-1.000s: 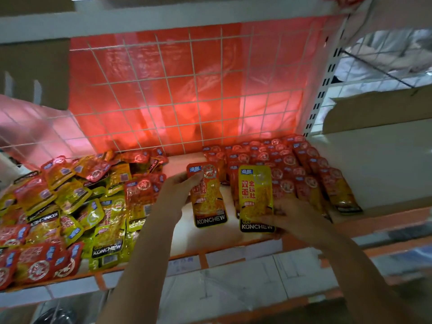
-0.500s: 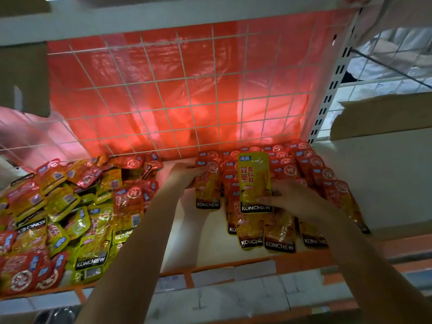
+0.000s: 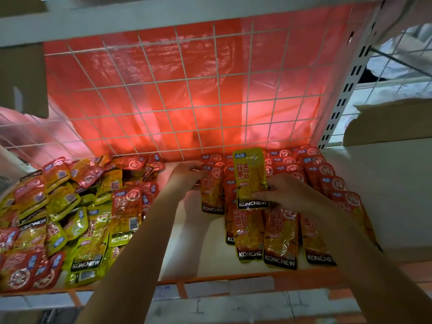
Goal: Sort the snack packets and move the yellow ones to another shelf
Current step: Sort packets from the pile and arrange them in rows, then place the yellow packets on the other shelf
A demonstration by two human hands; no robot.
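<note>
Yellow packet (image 3: 250, 178) in R hand (image 3: 289, 195), shelf (image 3: 198, 249) w/ mixed pile (image 3: 65, 218)

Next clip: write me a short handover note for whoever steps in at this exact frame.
Right hand pinches a yellow packet above the tidy red rows.
Left hand grips a red packet at the left edge of the rows.
Mixed pile of yellow and red packets lies on the shelf, left side.
Done: red packets lined up on the right.
Left: yellow packets remain in the pile; none shown on another shelf yet.
</note>
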